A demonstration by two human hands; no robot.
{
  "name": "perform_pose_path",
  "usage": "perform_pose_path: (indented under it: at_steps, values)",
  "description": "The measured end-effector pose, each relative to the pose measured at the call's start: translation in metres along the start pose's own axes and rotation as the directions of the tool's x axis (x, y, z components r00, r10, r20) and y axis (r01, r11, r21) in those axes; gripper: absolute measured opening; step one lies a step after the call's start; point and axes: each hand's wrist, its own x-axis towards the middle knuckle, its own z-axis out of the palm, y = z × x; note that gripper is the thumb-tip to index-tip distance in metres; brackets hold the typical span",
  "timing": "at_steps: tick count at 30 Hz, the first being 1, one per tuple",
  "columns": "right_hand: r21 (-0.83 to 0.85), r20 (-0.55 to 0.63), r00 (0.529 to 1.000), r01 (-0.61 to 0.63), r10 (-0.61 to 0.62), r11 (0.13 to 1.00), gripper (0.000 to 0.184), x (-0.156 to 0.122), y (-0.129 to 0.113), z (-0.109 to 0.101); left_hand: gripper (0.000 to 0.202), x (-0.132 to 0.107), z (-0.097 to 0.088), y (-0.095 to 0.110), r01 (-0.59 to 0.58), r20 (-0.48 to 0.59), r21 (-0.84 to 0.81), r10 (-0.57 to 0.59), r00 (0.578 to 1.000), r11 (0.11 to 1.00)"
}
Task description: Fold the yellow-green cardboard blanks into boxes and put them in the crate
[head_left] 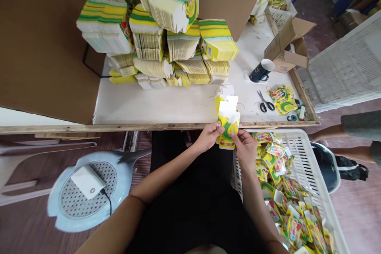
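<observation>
At the table's front edge, a small yellow and green printed carton (228, 127) with white flaps is between my hands. My left hand (209, 136) pinches its left side, and the fingers of my right hand (245, 147) close on its lower right corner. Just behind it lie more flat cartons (226, 90), their white flaps fanned toward the back; the held carton partly hides them. Whether the held one is fully opened out, I cannot tell. To the right of my right hand, a white plastic crate (297, 147) holds many folded cartons (293, 222).
Bundles of flat cartons (181, 47) are stacked along the back of the table (154, 105). On the right are a dark mug (259, 72), scissors (264, 103) and a cardboard box (285, 49). A blue stool (74, 206) carries a white device (88, 182). A person's legs (351, 139) show at right.
</observation>
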Motion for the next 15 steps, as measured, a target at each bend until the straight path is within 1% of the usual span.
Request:
perform_pose_path:
  at_steps: [3, 4, 5, 6, 8, 9, 10, 11, 12, 14, 15]
  values:
    - [-0.098, -0.058, 0.994, 0.084, -0.09, 0.992, 0.032, -0.001, 0.003, 0.002, 0.07, -0.004, 0.002, 0.0, -0.073, -0.143, 0.176, 0.099, 0.985, 0.982]
    - [-0.136, -0.052, 0.992, 0.105, -0.113, 0.985, 0.031, -0.001, 0.002, 0.0, 0.075, -0.006, 0.003, 0.001, -0.093, -0.169, 0.226, 0.133, 0.977, 0.97]
    - [-0.172, -0.029, 0.991, 0.125, -0.132, 0.977, 0.032, 0.0, 0.001, -0.002, 0.079, -0.009, 0.003, 0.003, -0.109, -0.17, 0.264, 0.158, 0.973, 0.958]
    - [-0.2, 0.006, 0.989, 0.144, -0.145, 0.969, 0.037, 0.001, 0.0, -0.004, 0.08, -0.011, 0.002, 0.005, -0.124, -0.141, 0.291, 0.171, 0.975, 0.949]
    - [-0.225, 0.084, 0.983, 0.177, -0.162, 0.958, 0.062, 0.004, -0.005, -0.011, 0.071, -0.014, 0.0, 0.012, -0.154, -0.016, 0.319, 0.168, 0.986, 0.935]
    - [-0.227, 0.119, 0.979, 0.188, -0.165, 0.955, 0.071, 0.005, -0.008, -0.014, 0.066, -0.015, -0.001, 0.015, -0.164, 0.05, 0.325, 0.157, 0.986, 0.931]
    - [-0.224, 0.15, 0.975, 0.195, -0.164, 0.955, 0.073, 0.007, -0.011, -0.018, 0.062, -0.016, -0.003, 0.018, -0.167, 0.106, 0.322, 0.14, 0.984, 0.932]
    - [-0.212, 0.178, 0.971, 0.194, -0.157, 0.958, 0.069, 0.008, -0.013, -0.021, 0.061, -0.016, -0.004, 0.02, -0.158, 0.145, 0.309, 0.118, 0.982, 0.938]
    - [-0.196, 0.205, 0.968, 0.184, -0.144, 0.963, 0.06, 0.008, -0.016, -0.023, 0.06, -0.017, -0.005, 0.022, -0.137, 0.168, 0.292, 0.09, 0.982, 0.947]
    - [-0.168, 0.235, 0.965, 0.154, -0.112, 0.974, 0.04, 0.009, -0.019, -0.029, 0.06, -0.017, -0.006, 0.023, -0.077, 0.177, 0.26, 0.03, 0.984, 0.962]
    - [-0.164, 0.243, 0.965, 0.141, -0.099, 0.976, 0.034, 0.009, -0.02, -0.031, 0.059, -0.018, -0.007, 0.023, -0.051, 0.177, 0.25, 0.006, 0.984, 0.967]
